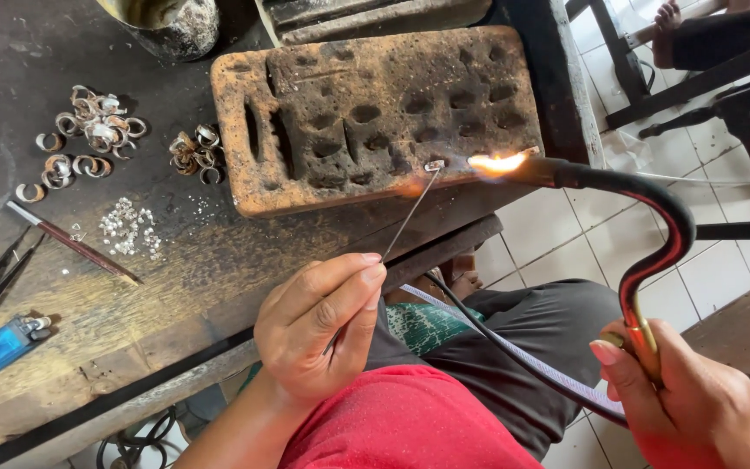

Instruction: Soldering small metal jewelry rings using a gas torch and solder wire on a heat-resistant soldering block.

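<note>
Left hand [323, 326] pinches thin metal pick [410, 213], tip at small silver piece [434, 165] on front edge of charred soldering block [375, 113]. Right hand [687, 399] grips torch [644, 260]; flame [496, 162] just right of piece, heating underway. Rings [88, 139] heaped left of block on desk [175, 269].

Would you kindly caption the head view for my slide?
Left hand holds a thin rod to a small metal piece on a pitted block; right hand aims a lit torch.

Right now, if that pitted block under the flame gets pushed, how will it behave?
The pitted block looks thick and flat-based, so it would likely slide rather than tip. Its charred, cratered surface suggests it may crumble at the edges. The flame plays on its near edge beside the small metal piece, so it is probably hot.
</note>
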